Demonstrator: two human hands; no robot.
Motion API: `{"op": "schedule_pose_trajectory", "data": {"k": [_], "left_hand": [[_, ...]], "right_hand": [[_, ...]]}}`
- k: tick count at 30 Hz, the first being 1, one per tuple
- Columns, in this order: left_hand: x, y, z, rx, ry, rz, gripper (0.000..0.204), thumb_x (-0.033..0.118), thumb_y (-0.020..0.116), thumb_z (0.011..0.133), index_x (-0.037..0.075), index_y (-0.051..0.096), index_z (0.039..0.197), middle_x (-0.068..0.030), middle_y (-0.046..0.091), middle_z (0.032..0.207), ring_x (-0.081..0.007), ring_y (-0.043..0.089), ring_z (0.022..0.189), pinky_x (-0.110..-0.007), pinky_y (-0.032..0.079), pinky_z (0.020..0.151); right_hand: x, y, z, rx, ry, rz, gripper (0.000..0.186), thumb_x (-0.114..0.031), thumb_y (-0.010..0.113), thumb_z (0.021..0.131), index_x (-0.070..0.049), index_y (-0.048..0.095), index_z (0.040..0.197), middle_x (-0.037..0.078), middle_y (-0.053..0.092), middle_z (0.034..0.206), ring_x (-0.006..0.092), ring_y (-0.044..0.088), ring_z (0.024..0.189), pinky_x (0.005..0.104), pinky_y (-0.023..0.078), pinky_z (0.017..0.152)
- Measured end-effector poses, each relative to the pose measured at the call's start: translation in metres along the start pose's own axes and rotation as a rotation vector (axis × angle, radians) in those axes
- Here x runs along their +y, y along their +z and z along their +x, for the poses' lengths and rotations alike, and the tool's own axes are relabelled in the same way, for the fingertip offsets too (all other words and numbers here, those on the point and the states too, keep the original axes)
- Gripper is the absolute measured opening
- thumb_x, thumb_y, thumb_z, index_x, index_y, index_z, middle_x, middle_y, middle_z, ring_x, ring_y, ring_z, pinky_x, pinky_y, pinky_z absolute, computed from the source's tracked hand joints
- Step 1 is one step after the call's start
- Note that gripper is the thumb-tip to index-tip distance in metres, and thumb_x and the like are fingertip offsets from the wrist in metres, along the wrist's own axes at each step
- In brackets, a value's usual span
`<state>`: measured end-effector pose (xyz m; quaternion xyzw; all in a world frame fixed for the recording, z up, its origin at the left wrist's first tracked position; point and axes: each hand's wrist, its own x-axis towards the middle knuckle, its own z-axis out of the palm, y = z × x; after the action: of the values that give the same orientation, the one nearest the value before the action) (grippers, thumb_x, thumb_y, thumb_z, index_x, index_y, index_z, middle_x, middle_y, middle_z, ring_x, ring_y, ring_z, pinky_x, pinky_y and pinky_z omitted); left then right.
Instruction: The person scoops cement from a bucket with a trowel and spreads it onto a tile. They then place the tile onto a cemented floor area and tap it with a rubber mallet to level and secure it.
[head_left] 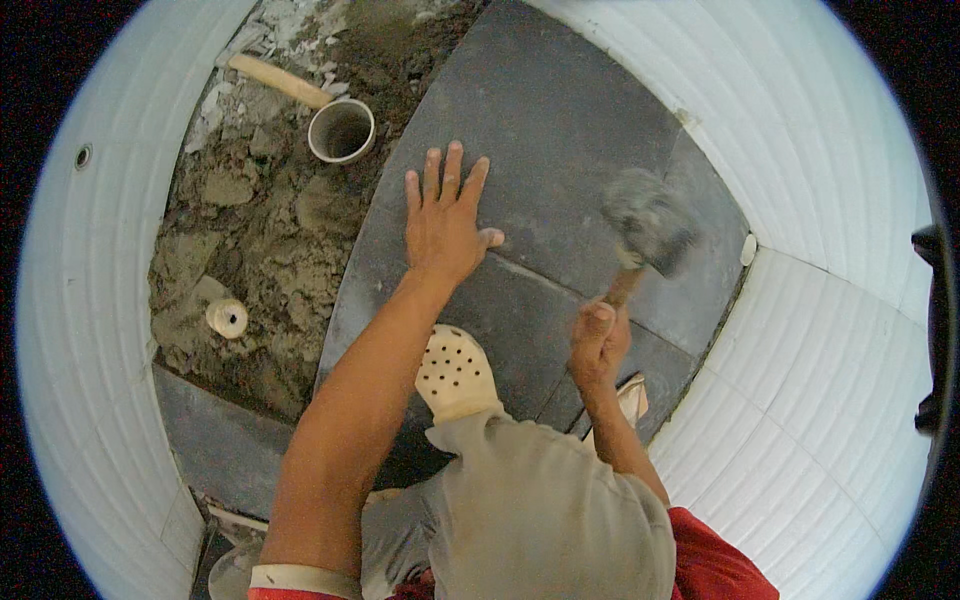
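Observation:
My left hand (445, 230) lies flat on a dark grey floor tile (550, 110), its fingers spread and pointing away from me. In my right hand (600, 345) is the wooden handle of a mallet, gripped with the thumb along it. The dark mallet head (650, 222) is smeared by motion above the tiles, so I cannot tell whether it touches them. Straight joints run between the tiles beneath and beside both hands. Left of the tile edge lies a bed of loose, damp grey-brown mortar (260, 230).
An open pipe end (341, 131) stands in the mortar, near a tool with a wooden handle (280, 82). A trowel-like tool with a round pale handle end (228, 318) rests further down. White ribbed walls (800, 150) enclose both sides. My cream clog (455, 375) stands on the tiles.

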<state>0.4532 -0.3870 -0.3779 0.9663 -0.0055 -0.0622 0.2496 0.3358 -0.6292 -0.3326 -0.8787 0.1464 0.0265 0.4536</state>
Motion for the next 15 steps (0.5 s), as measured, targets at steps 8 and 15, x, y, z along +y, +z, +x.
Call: {"op": "schedule_pose_trajectory", "data": {"k": [8,15], "left_hand": [[0.002,0.000,-0.007,-0.071,-0.009,-0.026,0.104,0.048,0.083,0.075,0.021,0.030,0.160,-0.0143,0.016,0.170,-0.0405,0.012,0.156,-0.062,0.014,0.123],[0.003,-0.006,-0.002,-0.073,-0.024,-0.020,0.102,0.043,0.084,0.076,0.020,0.031,0.160,-0.0141,0.016,0.170,-0.0384,0.011,0.156,-0.059,0.011,0.125]], "right_hand": [[-0.005,0.004,0.015,-0.092,-0.028,-0.241,0.043,-0.043,0.048,0.106,-0.001,0.061,0.104,0.017,0.060,0.076,0.0312,0.059,0.066,0.0426,0.047,0.064],[-0.017,0.013,0.053,-0.003,-0.269,-0.267,0.048,-0.044,0.043,0.109,-0.001,0.060,0.097,0.011,0.060,0.073,0.0238,0.057,0.065,0.0408,0.046,0.063]]}}
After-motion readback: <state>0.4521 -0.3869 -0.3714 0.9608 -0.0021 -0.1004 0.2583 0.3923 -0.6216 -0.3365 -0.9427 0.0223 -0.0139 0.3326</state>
